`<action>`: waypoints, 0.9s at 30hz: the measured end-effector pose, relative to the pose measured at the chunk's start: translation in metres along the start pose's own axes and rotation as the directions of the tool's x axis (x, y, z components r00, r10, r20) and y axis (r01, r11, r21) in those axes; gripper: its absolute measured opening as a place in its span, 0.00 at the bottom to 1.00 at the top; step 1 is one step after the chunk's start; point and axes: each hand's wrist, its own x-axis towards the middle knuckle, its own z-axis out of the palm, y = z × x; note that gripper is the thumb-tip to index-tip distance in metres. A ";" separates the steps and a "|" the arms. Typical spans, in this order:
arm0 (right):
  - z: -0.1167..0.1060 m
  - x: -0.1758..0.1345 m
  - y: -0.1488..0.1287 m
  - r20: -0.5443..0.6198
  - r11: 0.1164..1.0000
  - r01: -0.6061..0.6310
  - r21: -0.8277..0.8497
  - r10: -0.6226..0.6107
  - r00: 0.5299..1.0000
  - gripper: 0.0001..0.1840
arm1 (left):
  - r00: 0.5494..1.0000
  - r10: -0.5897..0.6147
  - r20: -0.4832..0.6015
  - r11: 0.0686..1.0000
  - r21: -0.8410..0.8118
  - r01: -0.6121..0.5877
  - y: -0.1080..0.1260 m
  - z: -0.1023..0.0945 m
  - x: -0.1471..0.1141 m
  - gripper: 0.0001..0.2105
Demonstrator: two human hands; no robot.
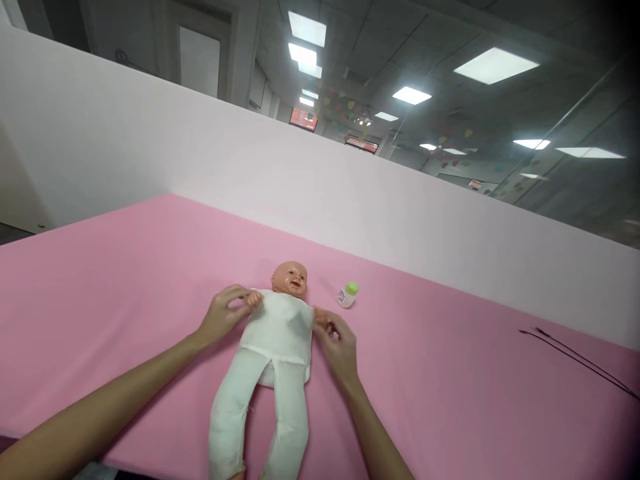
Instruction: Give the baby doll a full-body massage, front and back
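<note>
While I watch from my remote place through the head camera, I find the doll (278, 327) lying on its back on the pink surface (425, 380), in front of me and near the white wall (300, 193). Its head (289, 279) is bald, smooth and somewhat shiny, turned a little to the right, with a wide smile and an open reddish mouth. The trunk is covered in white cloth, with a greyish shade upon the chest and a straight edge at the waist. The legs (291, 417) are also of white cloth, soft-looking, wrinkled and slightly spread towards me; their ends are cut by the lower border of my view.

My left hand (225, 313) pinches the doll's small hand on that side, between thumb and fingers. My right hand (341, 343) has its fingers curled around the other small hand. Just beyond it stands a small bottle (346, 297) with a green cap.
</note>
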 end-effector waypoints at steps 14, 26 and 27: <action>-0.008 -0.001 0.008 -0.047 0.974 -0.151 0.167 0.161 0.986 0.30 | 0.999 -0.026 -0.035 0.991 0.133 0.031 -0.015 -0.008 0.001 0.19; 0.008 -0.013 0.002 0.071 0.994 0.079 -0.071 -0.074 0.995 0.19 | 0.987 0.132 0.089 0.968 0.201 -0.148 -0.017 -0.004 -0.003 0.15; 0.006 -0.010 0.006 -0.042 0.999 -0.040 0.025 0.041 0.998 0.22 | 1.000 0.026 -0.006 0.993 0.119 -0.026 -0.019 -0.005 -0.002 0.16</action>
